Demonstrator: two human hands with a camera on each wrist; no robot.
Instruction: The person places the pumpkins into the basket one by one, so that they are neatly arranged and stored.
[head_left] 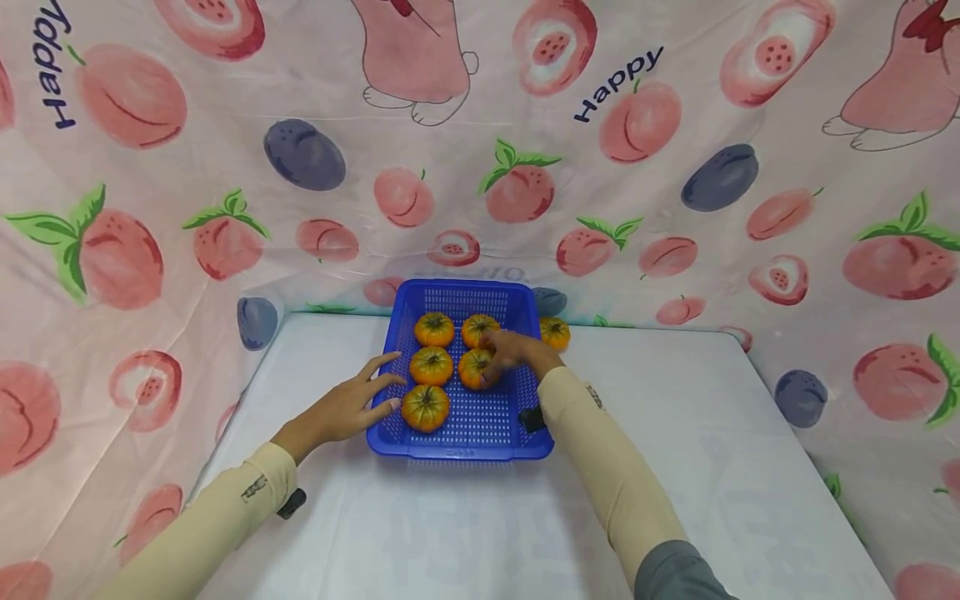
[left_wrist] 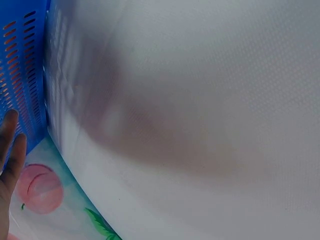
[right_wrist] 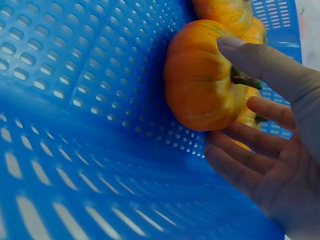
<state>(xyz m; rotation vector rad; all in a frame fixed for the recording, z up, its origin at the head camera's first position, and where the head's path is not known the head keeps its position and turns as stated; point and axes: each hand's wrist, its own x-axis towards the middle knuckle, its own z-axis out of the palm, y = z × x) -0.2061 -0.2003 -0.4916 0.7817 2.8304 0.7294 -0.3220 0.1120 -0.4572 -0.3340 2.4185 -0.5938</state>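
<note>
A blue plastic basket (head_left: 480, 421) holds several small orange pumpkins, such as the one at the near left (head_left: 425, 408). Inside it, my right hand (head_left: 517, 350) has thumb and fingers around one pumpkin (right_wrist: 197, 77) in the right column. The right wrist view shows the thumb on that pumpkin's top beside its stem, with the fingers at its opposite side; it sits on the basket floor. My left hand (head_left: 347, 406) is at the basket's left rim, fingers spread and fairly straight, holding nothing. Only some of its fingers (left_wrist: 15, 155) appear in the left wrist view, by the slotted wall.
Another small pumpkin (head_left: 555, 333) lies on the white table (head_left: 675, 450) outside the basket, beyond its right wall. A fruit-printed cloth (head_left: 450, 150) hangs behind the table and along its sides. Each wrist carries a small black device (head_left: 292, 503).
</note>
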